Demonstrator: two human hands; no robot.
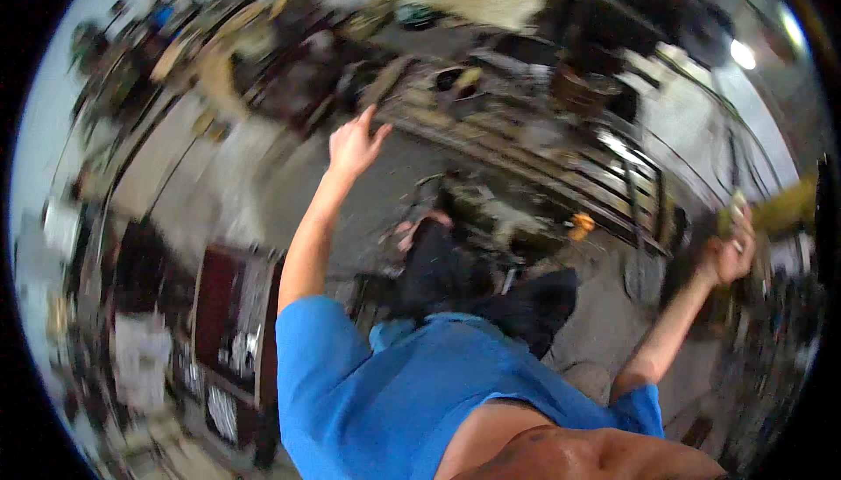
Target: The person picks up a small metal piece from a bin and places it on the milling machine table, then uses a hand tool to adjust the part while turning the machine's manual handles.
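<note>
My left hand reaches forward over the floor, with thumb and index finger stretched apart and nothing visible held. Just beyond its index fingertip, a brownish flat strip lies at the edge of the slatted wooden bench; whether they touch I cannot tell. Out at the far right, my right hand is raised with its fingers curled round something small and pale, too smeared to name. Dark hanging cables pass close by that hand.
A bucket-like brown container and a dark round bowl stand on the bench. Below it sits a dark greenish lump of machinery, with an orange item alongside. At left stands a dark red cabinet. Clutter lines the far left.
</note>
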